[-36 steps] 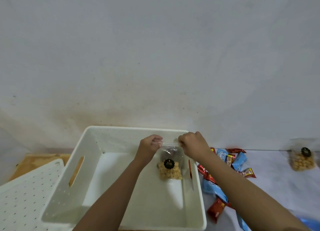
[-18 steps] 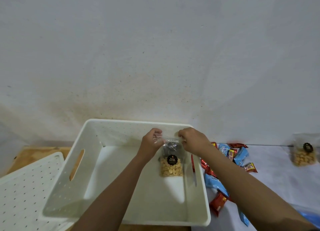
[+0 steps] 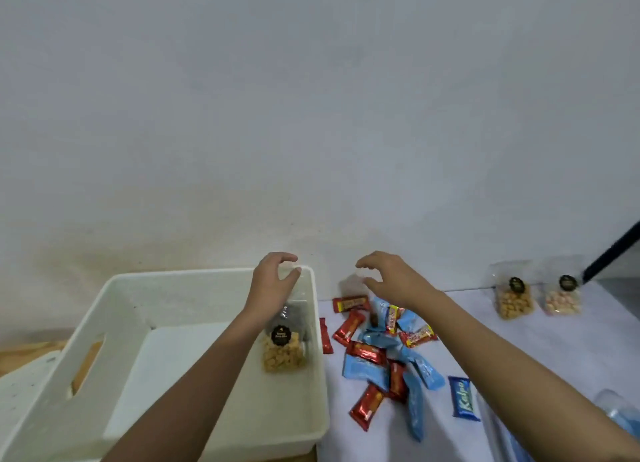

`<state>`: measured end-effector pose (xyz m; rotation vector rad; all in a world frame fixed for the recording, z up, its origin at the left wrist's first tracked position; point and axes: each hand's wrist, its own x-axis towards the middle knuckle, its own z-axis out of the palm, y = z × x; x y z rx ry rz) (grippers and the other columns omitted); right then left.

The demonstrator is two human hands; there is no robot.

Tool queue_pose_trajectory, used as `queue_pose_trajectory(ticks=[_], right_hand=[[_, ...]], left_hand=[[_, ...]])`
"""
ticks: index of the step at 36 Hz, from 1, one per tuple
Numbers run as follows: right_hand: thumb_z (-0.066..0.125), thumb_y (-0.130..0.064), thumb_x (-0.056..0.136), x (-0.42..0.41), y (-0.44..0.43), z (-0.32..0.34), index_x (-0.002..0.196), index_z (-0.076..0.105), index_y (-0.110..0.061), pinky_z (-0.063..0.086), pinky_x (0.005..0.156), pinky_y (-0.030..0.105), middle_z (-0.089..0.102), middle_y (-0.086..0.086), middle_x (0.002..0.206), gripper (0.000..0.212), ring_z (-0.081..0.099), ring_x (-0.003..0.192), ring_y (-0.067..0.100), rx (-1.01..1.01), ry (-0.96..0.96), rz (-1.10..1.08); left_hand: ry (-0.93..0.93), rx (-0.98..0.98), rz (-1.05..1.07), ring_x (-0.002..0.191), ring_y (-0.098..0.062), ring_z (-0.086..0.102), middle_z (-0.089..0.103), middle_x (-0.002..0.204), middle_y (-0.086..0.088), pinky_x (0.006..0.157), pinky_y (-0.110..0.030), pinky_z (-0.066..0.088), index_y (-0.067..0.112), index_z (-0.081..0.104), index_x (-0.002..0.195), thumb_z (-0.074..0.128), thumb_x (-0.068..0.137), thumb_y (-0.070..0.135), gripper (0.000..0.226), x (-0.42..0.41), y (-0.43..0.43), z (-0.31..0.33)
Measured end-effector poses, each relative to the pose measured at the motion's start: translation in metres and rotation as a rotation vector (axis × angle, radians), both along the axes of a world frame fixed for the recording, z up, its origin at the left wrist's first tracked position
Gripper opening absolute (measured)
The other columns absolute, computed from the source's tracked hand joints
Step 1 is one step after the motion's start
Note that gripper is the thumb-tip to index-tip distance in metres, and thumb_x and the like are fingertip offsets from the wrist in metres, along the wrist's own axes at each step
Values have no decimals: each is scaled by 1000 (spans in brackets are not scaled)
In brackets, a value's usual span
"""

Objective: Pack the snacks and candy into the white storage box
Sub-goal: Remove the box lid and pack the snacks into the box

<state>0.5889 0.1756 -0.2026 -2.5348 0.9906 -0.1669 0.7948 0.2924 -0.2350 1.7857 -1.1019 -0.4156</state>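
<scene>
The white storage box [image 3: 207, 281] sits at the lower left. A clear bag of tan snacks with a black label [image 3: 284, 352] stands inside it against the right wall. My left hand [image 3: 275, 279] hovers above that bag with loosely curved fingers and holds nothing. My right hand [image 3: 389, 278] is over the table to the right of the box, fingers spread and curved, empty. Below it lies a pile of red and blue candy wrappers [image 3: 384, 354]. Two more clear snack bags [image 3: 514, 297] [image 3: 561, 297] stand at the far right by the wall.
A white perforated lid [image 3: 20, 395] lies left of the box on a wooden surface. A blue "Kalpa" bar [image 3: 463, 397] lies apart from the pile. A clear bluish object [image 3: 620, 413] shows at the lower right edge. A dark bar [image 3: 613, 250] leans at the far right.
Both hands have let go of the snack bag, which now stands in the box. My right hand has moved right, out over the candy. The view has shifted to the right.
</scene>
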Motion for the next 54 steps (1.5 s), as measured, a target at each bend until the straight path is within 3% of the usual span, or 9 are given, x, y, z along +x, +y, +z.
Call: queue_pose_trajectory(ticks=[5, 13, 24, 27, 32, 38, 46, 51, 54], right_hand=[[55, -16, 90, -86, -34, 15, 123, 57, -13, 41, 95, 28, 59, 6, 121, 33, 54, 110, 19, -8, 7, -138], [58, -11, 87, -238, -104, 4, 116, 62, -12, 44, 89, 25, 62, 4, 115, 29, 57, 99, 17, 66, -60, -373], [55, -12, 88, -395, -221, -39, 121, 59, -17, 46, 91, 33, 57, -1, 124, 33, 55, 110, 19, 6, -17, -471], [55, -11, 87, -414, -246, -49, 121, 57, -17, 46, 87, 33, 54, -1, 126, 35, 54, 106, 19, -24, -3, -451], [53, -9, 86, -421, -280, -64, 127, 53, -15, 46, 92, 36, 48, 1, 131, 41, 44, 121, 21, -105, 39, -396], [51, -5, 83, -412, -300, -80, 126, 50, -13, 43, 88, 37, 47, 5, 129, 44, 43, 119, 25, -167, 77, -387], [48, -7, 87, -409, -308, -100, 122, 52, -13, 41, 88, 38, 51, 8, 121, 35, 44, 112, 27, -308, 182, -430], [48, -11, 91, -409, -313, -103, 117, 56, -14, 40, 87, 37, 52, 6, 118, 27, 45, 110, 27, -335, 176, -453], [49, -10, 91, -408, -315, -106, 109, 61, -14, 39, 81, 37, 55, 6, 113, 22, 47, 107, 28, -358, 167, -454]], left_hand=[[-69, -20, -129, 108, -14, 52, 60, 113, -2, 97, -25, 38, 12, 63, 106, 62, 86, 14, 20, -65, -46, 24], [-108, 6, -290, 111, -9, 47, 55, 120, -1, 96, -19, 32, 13, 58, 115, 61, 87, 17, 28, -197, -126, 15], [-185, 94, -313, 123, -15, 38, 44, 133, -4, 97, -12, 21, 11, 46, 128, 62, 84, 17, 47, -351, -238, -40], [-232, 117, -289, 124, -20, 38, 46, 132, -7, 99, -15, 22, 8, 48, 127, 59, 81, 22, 50, -370, -259, -52], [-362, 136, -218, 122, -26, 41, 48, 131, -9, 104, -27, 32, 7, 49, 127, 65, 80, 13, 50, -382, -285, -69], [-524, 160, -137, 117, -26, 48, 56, 125, -5, 93, -37, 39, 12, 54, 123, 62, 80, 12, 44, -389, -295, -80], [-675, 230, -75, 101, -22, 57, 62, 108, 2, 80, -32, 19, 18, 61, 111, 67, 75, 9, 37, -394, -304, -91], [-820, 176, 14, 78, -20, 57, 60, 86, 2, 73, -31, 21, 20, 65, 92, 78, 59, 3, 40, -394, -312, -99], [-844, 140, 44, 76, -20, 56, 59, 82, 2, 75, -34, 34, 20, 67, 87, 79, 61, 2, 34, -393, -316, -103]])
